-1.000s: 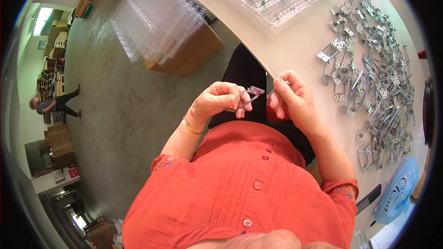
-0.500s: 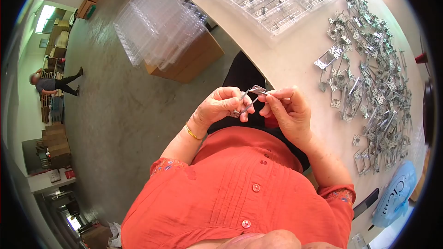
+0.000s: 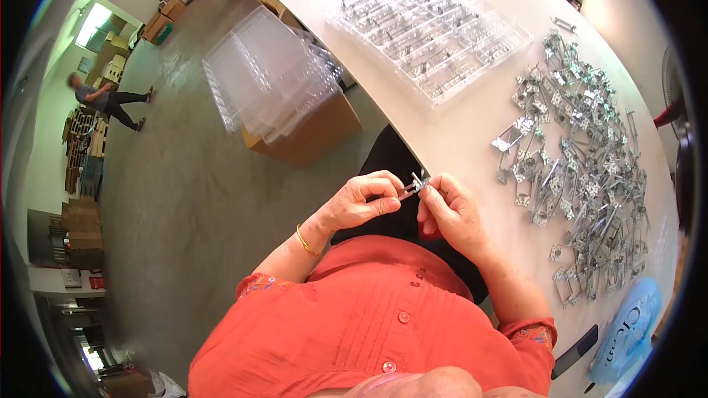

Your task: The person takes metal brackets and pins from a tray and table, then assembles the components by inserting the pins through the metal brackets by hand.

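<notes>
In front of my waist, by the table's edge, I hold a small silvery metal bracket with thin rods [image 3: 416,183] between both hands. My left hand [image 3: 363,201], with a gold bangle on its wrist, pinches the bracket's left end between thumb and fingers. At its other end, the thumb and fingertips of my right hand [image 3: 451,210] are closed on the metal. The fingers cover much of the part. To the right, a loose heap of similar metal brackets [image 3: 582,155] spreads over the white table [image 3: 450,129].
A clear plastic tray [image 3: 435,44] with rows of metal parts lies at the table's far end. Stacked clear trays [image 3: 269,66] rest on a cardboard box [image 3: 310,133] left of the table. A blue bag [image 3: 628,332] is at right. Another person [image 3: 110,99] walks far left.
The bracket has been turned in my fingers and now shows less of its frame. My hands sit lower in view, as the camera has tilted up. The other person has moved slightly.
</notes>
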### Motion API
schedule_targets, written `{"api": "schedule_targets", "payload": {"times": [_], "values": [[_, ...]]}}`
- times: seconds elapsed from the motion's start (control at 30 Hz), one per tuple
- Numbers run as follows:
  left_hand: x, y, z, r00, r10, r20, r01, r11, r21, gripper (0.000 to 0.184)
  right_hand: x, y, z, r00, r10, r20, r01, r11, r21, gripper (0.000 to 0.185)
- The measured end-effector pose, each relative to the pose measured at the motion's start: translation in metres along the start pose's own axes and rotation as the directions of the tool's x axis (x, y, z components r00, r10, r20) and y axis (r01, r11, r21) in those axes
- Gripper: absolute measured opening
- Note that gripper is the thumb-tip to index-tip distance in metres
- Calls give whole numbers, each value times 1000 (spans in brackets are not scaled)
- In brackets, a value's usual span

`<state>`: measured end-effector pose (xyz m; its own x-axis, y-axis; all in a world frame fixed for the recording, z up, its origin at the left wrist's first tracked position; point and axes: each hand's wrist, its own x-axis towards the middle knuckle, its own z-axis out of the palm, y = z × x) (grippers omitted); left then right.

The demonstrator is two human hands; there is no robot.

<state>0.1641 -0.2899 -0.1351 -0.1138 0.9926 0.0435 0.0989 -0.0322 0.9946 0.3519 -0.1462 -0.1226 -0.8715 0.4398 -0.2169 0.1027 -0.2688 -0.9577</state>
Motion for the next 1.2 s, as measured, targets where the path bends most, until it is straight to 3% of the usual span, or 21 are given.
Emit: {"api": "schedule_targets", "payload": {"times": [0.17, 0.27, 0.4, 0.47, 0.63, 0.7, 0.8, 0.9, 0.97, 1.03, 1.1, 1.2], "values": [[-4, 15, -3, 996, 78, 33, -82, 985, 149, 13, -4, -8, -5, 987, 76, 144, -107, 970, 220, 16], [-10, 26, 1, 995, 95, 16, -96, 992, 78, 12, -7, -17, -5, 968, 53, 245, -118, 958, 261, 16], [-18, 32, 0, 993, 120, 12, -120, 993, -9, 14, -17, -36, -5, 963, -5, 270, -50, 980, 195, 18], [-18, 43, 1, 992, 125, -21, -126, 987, -99, 14, -23, -53, -8, 969, -20, 245, 32, 998, -47, 18], [19, 64, 5, 985, 149, -86, -165, 959, -228, 13, -47, -91, -22, 972, -118, 204, 144, 983, -114, 16], [41, 72, 14, 998, 65, 19, -52, 917, -396, 14, -57, -99, -24, 955, -223, 194, 240, 969, -65, 14], [85, 74, 37, 974, 133, 185, -60, 933, -355, 16, -70, -106, -24, 930, -294, 221, 314, 947, -62, 8], [133, 79, 74, 949, 108, 296, 41, 888, -458, 12, -87, -121, -24, 914, -351, 205, 375, 922, -97, 4], [165, 77, 100, 929, 112, 353, 91, 855, -511, 11, -98, -131, -29, 896, -442, 52, 444, 883, -150, 3], [185, 87, 129, 866, 200, 459, 208, 690, -694, 11, -107, -143, -36, 874, -486, 18, 485, 868, -106, 7], [201, 84, 153, 825, 234, 514, 248, 668, -702, 12, -116, -149, -44, 808, -551, -211, 544, 834, -95, 8], [218, 84, 179, 721, 292, 628, 334, 648, -684, 18, -122, -154, -62, 742, -606, -285, 615, 785, -69, 8]]}}
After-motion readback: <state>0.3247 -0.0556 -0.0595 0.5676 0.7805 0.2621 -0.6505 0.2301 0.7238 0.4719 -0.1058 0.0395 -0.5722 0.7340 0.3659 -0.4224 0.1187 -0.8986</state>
